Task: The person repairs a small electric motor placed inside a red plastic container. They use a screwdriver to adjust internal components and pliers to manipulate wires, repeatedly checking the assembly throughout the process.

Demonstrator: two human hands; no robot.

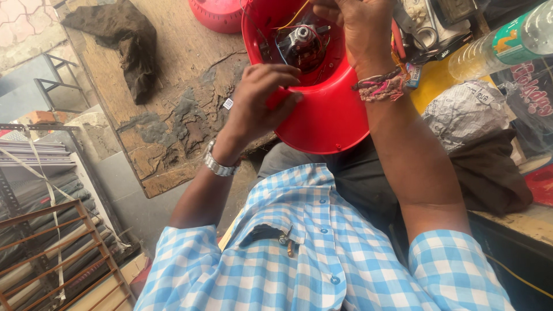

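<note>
While the left hand [262, 101] pinches the rim of the red shell [322, 115], the motor [302, 43] sits deep inside. Directly above the motor, the right hand [360, 31] reaches in, fingers curled, its hold hidden.

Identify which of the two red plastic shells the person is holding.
The larger red shell with wiring inside, gripped by the left hand and right hand; the other red shell lies untouched behind.

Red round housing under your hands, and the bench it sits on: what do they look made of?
The red round housing looks like moulded plastic: smooth, even colour, soft sheen along its rim. The left hand grips that rim; the right hand reaches inside. The worn brown bench top seems plywood or board, its surface layer peeling in patches.
</note>
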